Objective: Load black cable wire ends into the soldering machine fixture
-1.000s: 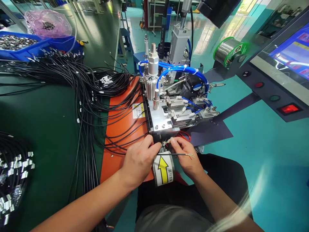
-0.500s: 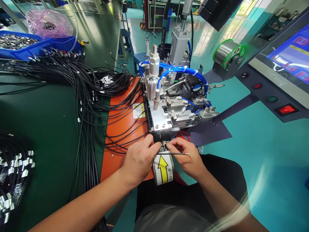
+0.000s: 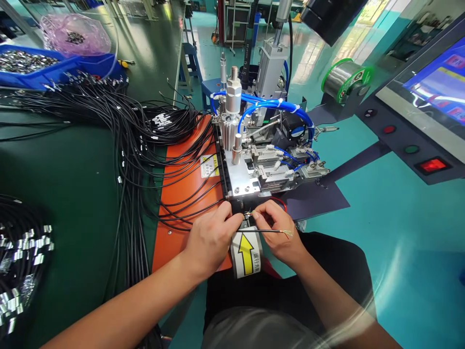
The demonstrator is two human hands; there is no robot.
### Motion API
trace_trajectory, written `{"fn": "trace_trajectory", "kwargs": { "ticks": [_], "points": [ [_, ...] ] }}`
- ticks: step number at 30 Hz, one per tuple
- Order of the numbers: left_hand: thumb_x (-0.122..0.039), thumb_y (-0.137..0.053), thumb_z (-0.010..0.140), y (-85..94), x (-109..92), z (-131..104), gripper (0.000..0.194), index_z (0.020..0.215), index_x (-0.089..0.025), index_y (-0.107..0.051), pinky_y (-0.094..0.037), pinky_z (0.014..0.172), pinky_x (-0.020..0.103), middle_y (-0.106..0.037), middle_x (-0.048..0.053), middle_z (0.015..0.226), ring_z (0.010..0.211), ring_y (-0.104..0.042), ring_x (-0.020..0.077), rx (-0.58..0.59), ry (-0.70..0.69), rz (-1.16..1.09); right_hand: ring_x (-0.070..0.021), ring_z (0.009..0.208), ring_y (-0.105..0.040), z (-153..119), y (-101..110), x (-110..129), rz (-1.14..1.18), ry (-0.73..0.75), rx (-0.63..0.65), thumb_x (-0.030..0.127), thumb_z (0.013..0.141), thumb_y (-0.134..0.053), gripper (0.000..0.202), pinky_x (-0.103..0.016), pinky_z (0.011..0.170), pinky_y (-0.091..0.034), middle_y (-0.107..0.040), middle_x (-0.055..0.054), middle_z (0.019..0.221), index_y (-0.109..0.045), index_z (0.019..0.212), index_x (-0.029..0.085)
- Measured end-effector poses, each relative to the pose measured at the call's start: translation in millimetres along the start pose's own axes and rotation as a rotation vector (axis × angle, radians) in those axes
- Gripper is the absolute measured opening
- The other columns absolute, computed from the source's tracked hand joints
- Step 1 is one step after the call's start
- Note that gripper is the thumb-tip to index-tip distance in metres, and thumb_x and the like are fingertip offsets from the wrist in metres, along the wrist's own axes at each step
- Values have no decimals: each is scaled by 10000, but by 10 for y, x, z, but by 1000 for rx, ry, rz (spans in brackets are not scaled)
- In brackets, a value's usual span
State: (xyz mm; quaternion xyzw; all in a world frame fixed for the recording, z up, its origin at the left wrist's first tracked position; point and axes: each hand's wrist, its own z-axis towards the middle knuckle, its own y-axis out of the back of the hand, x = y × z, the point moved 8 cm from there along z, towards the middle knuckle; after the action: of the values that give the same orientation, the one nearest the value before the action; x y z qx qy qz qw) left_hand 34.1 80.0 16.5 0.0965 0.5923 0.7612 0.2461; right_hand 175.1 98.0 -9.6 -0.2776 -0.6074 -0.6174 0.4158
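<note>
My left hand (image 3: 212,235) is closed around a black cable (image 3: 259,231). The cable's stripped end, with thin coloured wires (image 3: 286,233), sticks out to the right in front of my right hand. My right hand (image 3: 278,230) pinches at fine wire ends beside a small metal part (image 3: 248,214) at the front of the machine (image 3: 241,177). Exactly what its fingertips hold is too small to make out. Just below both hands is a curved white plate with a yellow arrow (image 3: 246,254).
Bundles of black cables (image 3: 134,131) cover the green table and an orange board (image 3: 189,194). A blue bin (image 3: 29,68) of metal parts stands far left. To the right are a solder wire spool (image 3: 343,80) and a control panel (image 3: 410,145) with buttons and screen.
My right hand's fingertips have shifted very slightly at the small metal part. My left hand and the cable stay in place; the whole view has moved a little.
</note>
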Motion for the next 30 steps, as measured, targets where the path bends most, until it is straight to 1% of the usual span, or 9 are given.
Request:
{"fn": "trace_trajectory", "kwargs": {
  "ticks": [3, 5, 7, 9, 11, 15, 19, 24, 30],
  "points": [
    [-173, -489, 923, -11, 4, -9, 196, 968, -239, -668, -348, 522, 242, -566, 18, 822, 670, -551, 133, 5, 0, 0, -160, 691, -556, 3, 12, -122, 32, -86, -6, 337, 936, -515, 194, -277, 629, -428, -591, -19, 797, -610, 826, 209],
    [-165, -488, 920, -17, 3, -11, 203, 972, -241, -669, -341, 521, 242, -567, 19, 823, 663, -545, 134, 11, 0, 3, -174, 741, -584, 25, 26, -168, 43, -121, -5, 363, 939, -514, 213, -286, 664, -447, -625, -36, 862, -650, 884, 209],
    [-153, -493, 913, -19, 3, -9, 209, 979, -243, -670, -331, 516, 243, -567, 18, 821, 653, -539, 135, 19, 1, 8, -192, 839, -607, 58, 31, -146, 47, -100, 7, 357, 946, -506, 228, -296, 737, -462, -647, -50, 941, -681, 930, 212],
    [-148, -502, 907, -20, 5, -6, 210, 984, -244, -672, -324, 511, 245, -567, 16, 819, 646, -537, 137, 23, 3, 7, -200, 917, -610, 82, 32, -84, 59, -53, 18, 334, 951, -501, 228, -299, 806, -461, -654, -53, 981, -694, 936, 213],
    [-158, -505, 910, -23, 10, -5, 205, 988, -247, -673, -323, 511, 249, -567, 16, 824, 648, -539, 139, 24, 5, 5, -196, 941, -609, 86, 41, -26, 79, -23, 13, 318, 955, -503, 222, -294, 832, -458, -653, -53, 992, -698, 955, 214],
    [-167, -496, 921, -43, 10, -13, 211, 1008, -252, -669, -321, 514, 253, -568, 15, 829, 645, -531, 141, 20, -4, 17, -194, 928, -610, 56, 49, 39, 101, -3, 15, 316, 958, -512, 216, -289, 808, -462, -639, -60, 995, -698, 1001, 214],
    [-158, -510, 913, -49, 13, -17, 207, 1008, -251, -669, -329, 520, 256, -566, 11, 826, 662, -541, 143, 16, -1, 9, -190, 868, -604, 47, 59, 18, 83, -16, -3, 324, 952, -523, 214, -285, 757, -457, -636, -56, 937, -699, 930, 204],
    [-150, -524, 901, -27, 11, -11, 198, 989, -244, -674, -328, 521, 255, -577, 13, 833, 680, -561, 144, 18, 1, 3, -164, 717, -563, 77, 39, -64, 61, -82, -26, 346, 920, -556, 221, -272, 644, -431, -608, -36, 815, -682, 834, 185],
    [-144, -512, 902, -17, 11, -13, 209, 970, -248, -679, -299, 507, 252, -576, 12, 818, 659, -549, 140, 23, 10, 9, -133, 616, -505, 103, -24, -150, 125, -186, -39, 368, 877, -585, 229, -251, 570, -400, -569, -6, 726, -643, 779, 169]
  ]
}}
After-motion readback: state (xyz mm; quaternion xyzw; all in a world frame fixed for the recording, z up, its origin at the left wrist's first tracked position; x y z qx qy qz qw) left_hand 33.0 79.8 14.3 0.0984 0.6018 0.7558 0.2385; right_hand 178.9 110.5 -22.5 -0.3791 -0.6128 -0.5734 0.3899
